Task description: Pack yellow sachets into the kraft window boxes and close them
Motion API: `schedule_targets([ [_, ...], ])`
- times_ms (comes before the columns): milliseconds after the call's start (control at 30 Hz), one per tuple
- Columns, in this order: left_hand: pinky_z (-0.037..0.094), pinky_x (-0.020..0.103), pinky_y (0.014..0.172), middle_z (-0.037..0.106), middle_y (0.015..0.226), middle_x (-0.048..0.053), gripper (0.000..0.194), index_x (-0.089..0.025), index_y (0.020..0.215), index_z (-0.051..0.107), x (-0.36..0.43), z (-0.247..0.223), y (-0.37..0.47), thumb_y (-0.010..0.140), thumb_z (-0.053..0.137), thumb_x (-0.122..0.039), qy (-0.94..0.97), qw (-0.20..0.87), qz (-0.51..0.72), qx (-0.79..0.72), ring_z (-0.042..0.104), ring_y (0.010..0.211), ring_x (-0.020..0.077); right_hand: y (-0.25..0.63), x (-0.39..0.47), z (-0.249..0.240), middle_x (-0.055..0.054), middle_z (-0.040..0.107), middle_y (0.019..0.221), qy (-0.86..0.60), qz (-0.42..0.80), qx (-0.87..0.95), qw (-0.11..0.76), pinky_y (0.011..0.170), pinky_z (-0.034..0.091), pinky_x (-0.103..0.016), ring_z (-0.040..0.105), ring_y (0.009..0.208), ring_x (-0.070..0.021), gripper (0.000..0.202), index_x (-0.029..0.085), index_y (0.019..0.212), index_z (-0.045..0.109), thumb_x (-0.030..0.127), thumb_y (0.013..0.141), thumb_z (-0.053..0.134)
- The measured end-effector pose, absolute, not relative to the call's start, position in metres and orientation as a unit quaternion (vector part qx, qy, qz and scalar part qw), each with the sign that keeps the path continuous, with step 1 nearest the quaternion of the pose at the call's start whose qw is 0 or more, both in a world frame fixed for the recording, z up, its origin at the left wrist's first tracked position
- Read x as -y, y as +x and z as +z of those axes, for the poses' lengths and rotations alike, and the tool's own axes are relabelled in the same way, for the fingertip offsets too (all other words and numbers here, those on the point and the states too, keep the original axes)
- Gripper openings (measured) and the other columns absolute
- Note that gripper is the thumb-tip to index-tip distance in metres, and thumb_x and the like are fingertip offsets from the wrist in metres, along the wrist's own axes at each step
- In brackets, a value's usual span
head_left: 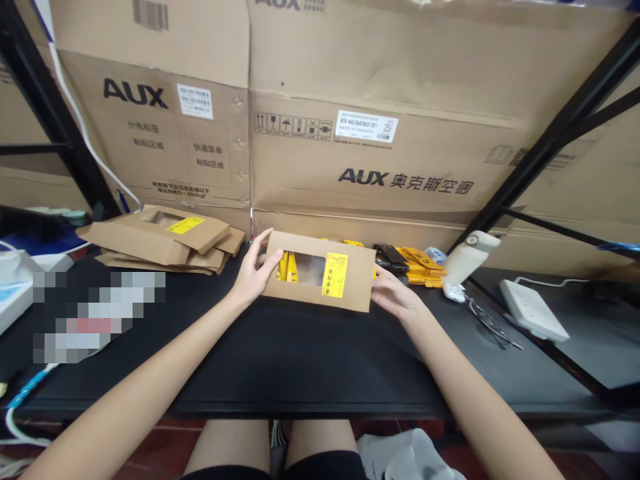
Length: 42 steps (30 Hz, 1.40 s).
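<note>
A brown cardboard box with a clear window and a yellow label is held in front of me, its window side facing me. Through the left part of the window show yellow packets. My left hand grips the box's left end, thumb on the front beside the window. At the right end my right hand holds the edge, its fingertips partly hidden behind the box. More yellow packets and a dark packet lie on the table just beyond my right hand.
Flat brown window boxes are stacked at the back left. A pale bottle, glasses and a white power strip are on the right. Large AUX cartons stand behind the black table. Black metal posts rise on both sides.
</note>
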<state>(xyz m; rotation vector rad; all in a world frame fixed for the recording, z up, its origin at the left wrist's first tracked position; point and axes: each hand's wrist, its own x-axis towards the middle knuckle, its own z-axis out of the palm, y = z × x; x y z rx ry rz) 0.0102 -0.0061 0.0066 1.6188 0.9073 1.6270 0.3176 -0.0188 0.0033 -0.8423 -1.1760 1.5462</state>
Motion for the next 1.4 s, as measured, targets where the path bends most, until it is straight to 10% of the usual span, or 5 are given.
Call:
schedule_targets([
  [1400, 0.049, 0.039, 0.093, 0.069, 0.103, 0.007, 0.054, -0.02, 0.124, 0.056, 0.006, 0.008, 0.014, 0.08, 0.059, -0.052, 0.57, 0.427, 0.546, -0.441, 0.064, 0.103, 0.0267, 0.319, 0.017, -0.014, -0.003, 0.073, 0.096, -0.379, 0.681, 0.448, 0.437, 0.08, 0.056, -0.032, 0.069, 0.083, -0.0171, 0.03, 0.022, 0.095, 0.066, 0.033, 0.069, 0.075],
])
